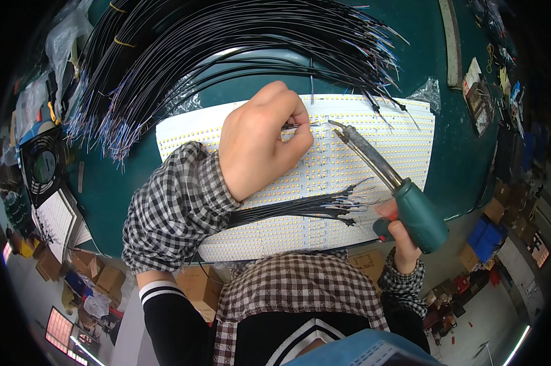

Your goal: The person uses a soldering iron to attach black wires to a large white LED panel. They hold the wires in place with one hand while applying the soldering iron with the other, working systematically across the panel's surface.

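My left hand (260, 140) is pinched on a thin black cable (292, 125). The bared wire ends of this cable lie at the middle seam of a white LED board sheet (373, 161) covered in rows of small yellow chips. My right hand (403, 241) is closed round the green handle of a soldering iron (420, 213). Its tip points up and left, close to the wire ends; whether they touch I cannot tell. Below my left hand, a small bundle of black cables (293, 208) lies across the boards, partly under my checked sleeve.
Behind the boards, a large bundle of black cables (239, 39) with blue and white wire ends arches over the green table (107, 204). A black fan (45, 163) and papers (54, 222) sit left. At right are a metal strip (451, 46) and crumpled clear plastic (427, 91).
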A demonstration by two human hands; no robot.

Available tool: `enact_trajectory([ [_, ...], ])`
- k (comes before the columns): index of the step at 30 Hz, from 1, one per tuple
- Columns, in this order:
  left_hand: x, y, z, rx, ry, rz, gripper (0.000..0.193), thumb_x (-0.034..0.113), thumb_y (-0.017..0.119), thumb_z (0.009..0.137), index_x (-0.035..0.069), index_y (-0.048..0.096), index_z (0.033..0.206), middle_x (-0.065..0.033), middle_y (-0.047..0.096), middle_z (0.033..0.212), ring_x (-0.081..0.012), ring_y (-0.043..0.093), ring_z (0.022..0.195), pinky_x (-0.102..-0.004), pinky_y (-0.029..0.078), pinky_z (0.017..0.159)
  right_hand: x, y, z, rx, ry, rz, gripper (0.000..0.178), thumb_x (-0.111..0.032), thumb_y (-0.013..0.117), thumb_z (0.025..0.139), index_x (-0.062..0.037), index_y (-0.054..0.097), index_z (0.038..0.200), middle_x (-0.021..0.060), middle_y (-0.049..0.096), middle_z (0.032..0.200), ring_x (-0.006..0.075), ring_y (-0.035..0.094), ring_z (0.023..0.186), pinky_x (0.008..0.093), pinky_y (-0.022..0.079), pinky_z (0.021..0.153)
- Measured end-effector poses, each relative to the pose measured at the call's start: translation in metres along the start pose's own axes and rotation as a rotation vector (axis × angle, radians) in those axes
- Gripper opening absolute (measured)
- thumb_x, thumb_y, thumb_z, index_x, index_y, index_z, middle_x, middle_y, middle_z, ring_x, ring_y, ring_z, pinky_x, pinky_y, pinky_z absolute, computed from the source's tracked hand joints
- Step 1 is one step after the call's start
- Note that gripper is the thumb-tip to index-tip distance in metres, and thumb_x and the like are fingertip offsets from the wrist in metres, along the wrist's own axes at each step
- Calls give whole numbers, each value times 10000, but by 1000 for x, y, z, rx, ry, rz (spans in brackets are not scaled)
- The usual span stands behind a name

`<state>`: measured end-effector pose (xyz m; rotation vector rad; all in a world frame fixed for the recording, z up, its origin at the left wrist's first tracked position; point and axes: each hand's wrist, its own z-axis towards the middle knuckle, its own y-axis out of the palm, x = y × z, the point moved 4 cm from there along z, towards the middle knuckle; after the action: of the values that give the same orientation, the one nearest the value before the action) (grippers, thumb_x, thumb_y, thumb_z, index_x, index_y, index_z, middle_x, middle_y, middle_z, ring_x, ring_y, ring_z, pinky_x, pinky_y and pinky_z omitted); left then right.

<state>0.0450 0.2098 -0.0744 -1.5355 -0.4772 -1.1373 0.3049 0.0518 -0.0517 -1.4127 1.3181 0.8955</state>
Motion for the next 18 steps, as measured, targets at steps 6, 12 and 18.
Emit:
enact_trajectory([
  [6,1,-2,0,-24,2,-57,113,-18,731,831,21,640,885,-35,581,843,-116,505,645,-252,435,555,-9,4,2,-6,23,20,490,-252,744,895,99,624,1216,179,719,1023,275,706,920,410,577,842],
  [12,3,-1,0,-53,-14,-41,111,-2,747,842,11,655,902,-44,603,865,-113,535,662,-247,453,566,-11,3,1,28,39,25,582,-328,692,921,121,585,1275,204,705,1033,310,709,883,435,580,833],
  [18,1,4,1,26,2,40,127,-7,749,815,18,636,869,-47,608,834,-124,536,624,-255,440,541,-10,6,2,15,-4,73,557,-297,694,929,120,584,1282,179,700,1010,301,697,902,432,564,836],
])
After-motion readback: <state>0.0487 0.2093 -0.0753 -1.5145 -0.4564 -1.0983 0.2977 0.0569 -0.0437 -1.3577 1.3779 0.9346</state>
